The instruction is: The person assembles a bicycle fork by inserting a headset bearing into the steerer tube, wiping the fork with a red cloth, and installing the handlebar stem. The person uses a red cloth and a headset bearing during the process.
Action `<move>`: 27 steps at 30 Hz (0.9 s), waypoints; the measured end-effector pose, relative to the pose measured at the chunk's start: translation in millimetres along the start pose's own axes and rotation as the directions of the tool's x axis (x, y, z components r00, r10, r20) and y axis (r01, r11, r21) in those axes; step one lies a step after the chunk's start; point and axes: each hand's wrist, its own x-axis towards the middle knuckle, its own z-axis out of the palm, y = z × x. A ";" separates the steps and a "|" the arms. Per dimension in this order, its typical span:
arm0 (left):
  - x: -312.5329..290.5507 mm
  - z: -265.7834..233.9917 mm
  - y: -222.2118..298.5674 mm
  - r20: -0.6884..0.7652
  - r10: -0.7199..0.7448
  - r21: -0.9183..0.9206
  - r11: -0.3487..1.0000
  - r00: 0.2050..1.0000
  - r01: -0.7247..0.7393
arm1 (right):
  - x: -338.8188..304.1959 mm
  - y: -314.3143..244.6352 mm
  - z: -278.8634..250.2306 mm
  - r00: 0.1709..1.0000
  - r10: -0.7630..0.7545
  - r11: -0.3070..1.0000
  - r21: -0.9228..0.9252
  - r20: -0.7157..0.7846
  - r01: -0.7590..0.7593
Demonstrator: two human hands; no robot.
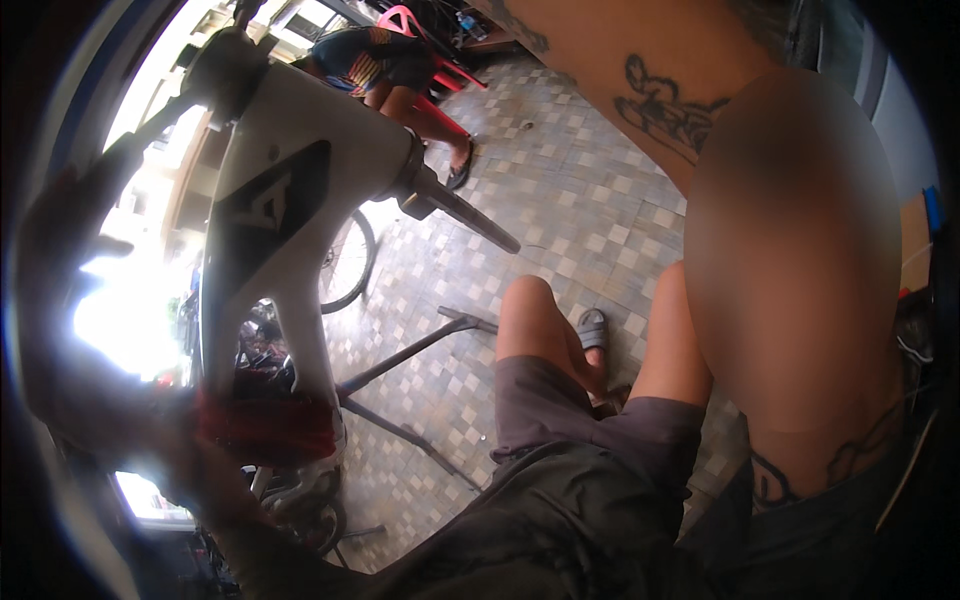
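Note:
A white bicycle frame (300,120) with a dark panel stands tilted on the left. A dark round fitting (225,70) sits at its upper end, and a thin rod (160,125) runs from there down toward my left hand (75,240). The hand is dark and smeared against the glare, so I cannot tell whether its fingers close on the rod. A short dark bar (470,215) juts from a collar on the frame's right side. Red material (265,428) covers the lower part. My right arm (640,90) reaches up past the top edge; its hand is out of view.
Dark stand legs (405,355) spread over the tiled floor (590,190) beside my knees. Behind them, a person (385,70) sits by a red plastic chair (458,75). A bicycle wheel (362,262) shows past the frame, and a cardboard piece (914,243) is at the right.

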 end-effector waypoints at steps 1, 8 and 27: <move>-5.9 -0.8 -8.8 0.082 0.064 -0.025 0.998 0.995 -0.062 | -2.9 -0.9 -3.6 1.000 0.025 0.999 0.035 0.011 -0.026; -56.7 30.8 -29.0 0.040 -0.196 -0.161 0.966 0.980 0.200 | -19.8 -2.1 -28.4 0.992 0.126 0.989 -0.069 -0.018 -0.127; 36.3 130.8 -84.2 0.384 -0.218 -0.765 0.468 0.897 0.442 | -30.5 -120.1 -25.2 0.429 -0.135 0.940 0.021 -0.893 0.340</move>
